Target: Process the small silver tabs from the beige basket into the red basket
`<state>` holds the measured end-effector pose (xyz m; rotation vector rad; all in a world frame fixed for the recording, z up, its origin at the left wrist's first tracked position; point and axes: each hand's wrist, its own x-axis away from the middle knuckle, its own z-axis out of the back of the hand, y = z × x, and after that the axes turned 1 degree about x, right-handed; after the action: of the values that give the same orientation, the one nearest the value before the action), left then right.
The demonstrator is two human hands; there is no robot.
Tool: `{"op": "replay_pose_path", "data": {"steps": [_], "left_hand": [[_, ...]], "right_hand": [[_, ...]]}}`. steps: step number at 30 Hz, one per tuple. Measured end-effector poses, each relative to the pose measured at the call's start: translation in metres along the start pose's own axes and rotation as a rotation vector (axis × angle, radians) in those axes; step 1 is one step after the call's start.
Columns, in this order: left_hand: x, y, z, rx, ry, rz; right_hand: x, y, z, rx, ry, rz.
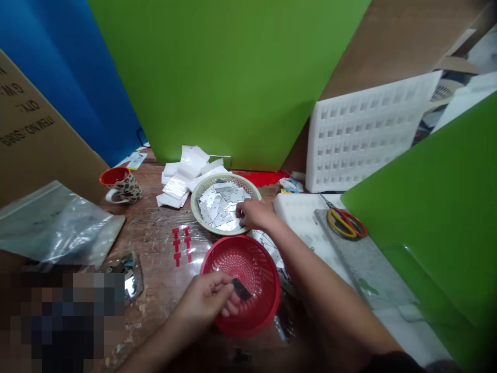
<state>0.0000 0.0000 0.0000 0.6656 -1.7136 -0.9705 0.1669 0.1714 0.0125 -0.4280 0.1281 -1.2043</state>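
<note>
My left hand (217,294) pinches a small dark flat plate (242,289) between thumb and fingers, over the red plastic basket (275,305). Behind it stands a pale cream basket (195,217) heaped with white and silvery flat plates (219,204). Into its right side reaches my right hand (252,213), fingers curled down at the heap; whatever they hold is hidden. More flat plates (267,246) lie on the tabletop between the red basket and my right forearm.
White packets (184,176) are piled behind the baskets, with a patterned mug (130,189) to their left. Red T-shaped pieces (176,246) lie left of the red basket. Scissors (345,223) rest on a grey slab at right. Green boards (233,77) and white foam (361,129) stand around.
</note>
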Motion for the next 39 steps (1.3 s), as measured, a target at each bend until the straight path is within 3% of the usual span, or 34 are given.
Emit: {"op": "replay_pose_path", "data": {"steps": [6, 10, 13, 15, 17, 21, 30, 34, 39], "left_hand": [[0.000, -0.001, 0.007, -0.023, -0.013, -0.022], [-0.001, 0.007, 0.020, -0.003, 0.066, -0.064], [-0.002, 0.017, 0.026, 0.118, 0.104, -0.089], [-0.004, 0.023, 0.026, 0.236, 0.121, -0.104], [-0.004, 0.027, 0.024, 0.320, 0.127, -0.119], [-0.005, 0.032, 0.019, 0.353, 0.154, -0.132], [-0.003, 0.032, 0.016, 0.388, 0.205, -0.103], [-0.002, 0.024, 0.017, 0.240, 0.258, -0.200], [0.004, 0.011, 0.021, -0.280, 0.406, -0.519]], "right_hand": [[0.001, 0.005, 0.012, -0.131, -0.063, 0.013], [0.024, 0.006, 0.024, -0.316, 0.029, 0.008], [0.052, -0.003, 0.024, -0.694, 0.065, -0.034], [0.070, -0.013, 0.019, -1.010, 0.013, -0.088], [0.086, -0.023, 0.013, -1.184, -0.050, -0.142], [0.101, -0.034, 0.005, -1.302, -0.100, -0.197], [0.110, -0.027, -0.007, -1.367, -0.139, -0.212], [0.115, -0.028, -0.014, -1.461, -0.176, -0.219], [0.122, -0.028, -0.017, -1.620, -0.153, -0.239]]}}
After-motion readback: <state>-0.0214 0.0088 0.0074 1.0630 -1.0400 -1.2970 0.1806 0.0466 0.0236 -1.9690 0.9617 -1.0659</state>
